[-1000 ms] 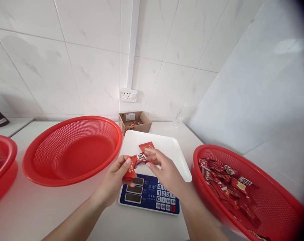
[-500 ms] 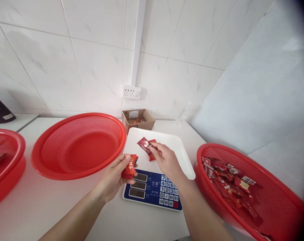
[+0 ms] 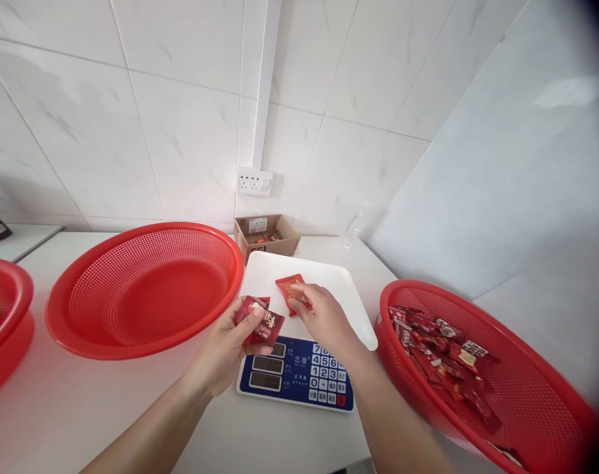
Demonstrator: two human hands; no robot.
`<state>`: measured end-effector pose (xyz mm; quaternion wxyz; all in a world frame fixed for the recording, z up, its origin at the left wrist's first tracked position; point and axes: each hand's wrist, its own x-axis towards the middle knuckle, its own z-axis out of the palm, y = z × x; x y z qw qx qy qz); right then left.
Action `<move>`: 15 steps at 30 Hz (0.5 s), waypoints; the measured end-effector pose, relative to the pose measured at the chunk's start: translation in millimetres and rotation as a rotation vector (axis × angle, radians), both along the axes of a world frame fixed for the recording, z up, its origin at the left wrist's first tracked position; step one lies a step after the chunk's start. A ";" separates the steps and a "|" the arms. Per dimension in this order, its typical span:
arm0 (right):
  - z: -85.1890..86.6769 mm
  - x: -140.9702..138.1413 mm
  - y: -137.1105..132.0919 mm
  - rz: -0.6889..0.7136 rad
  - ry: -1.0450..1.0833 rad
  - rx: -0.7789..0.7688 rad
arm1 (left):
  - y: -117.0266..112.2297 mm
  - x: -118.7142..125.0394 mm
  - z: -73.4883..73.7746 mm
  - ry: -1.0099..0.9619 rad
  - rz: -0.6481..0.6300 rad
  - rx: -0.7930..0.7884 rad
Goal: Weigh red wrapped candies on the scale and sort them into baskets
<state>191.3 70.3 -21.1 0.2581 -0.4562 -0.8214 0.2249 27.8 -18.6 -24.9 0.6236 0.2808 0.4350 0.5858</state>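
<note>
My left hand (image 3: 229,337) is closed around a small bunch of snack packets; a dark red packet (image 3: 272,325) with pale writing lies uppermost under the thumb. The ones beneath are mostly covered. Over the white pan (image 3: 324,271) of a digital scale, my right hand (image 3: 324,315) pinches a bright red packet (image 3: 290,287) at its near side. Whether this packet still touches the pan I cannot tell. The scale's blue panel (image 3: 299,378) with keys and displays sits below both hands, partly covered by them.
A red perforated basket (image 3: 57,309) stands left of the scale, with another basket (image 3: 26,289) at the far left edge. On the right, a third basket (image 3: 541,368) holds many red packets (image 3: 447,368). Behind the scale is a cardboard box (image 3: 280,247) with a few packets.
The dark red packet has gone from my right hand to the top of the bunch in my left. My right hand has moved onto the bright red packet on the scale.
</note>
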 end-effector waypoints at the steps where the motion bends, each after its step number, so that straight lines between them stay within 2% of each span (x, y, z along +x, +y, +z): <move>1: -5.4 0.0 5.7 -0.023 -0.088 0.032 | -0.3 -1.1 0.0 0.000 0.019 -0.009; 4: -19.2 -3.3 14.9 -0.017 -0.263 0.059 | -0.9 -2.7 -1.1 0.002 0.056 -0.031; 8: -24.0 -6.4 15.2 -0.015 -0.251 0.081 | -1.8 -2.9 -1.5 0.004 0.073 -0.057; 12: -17.0 -0.7 15.2 -0.079 -0.046 -0.016 | -1.2 -3.3 -0.7 0.007 0.051 -0.042; 15: -9.1 3.5 11.2 -0.097 0.340 -0.259 | 1.9 -1.0 -2.9 -0.004 0.049 -0.035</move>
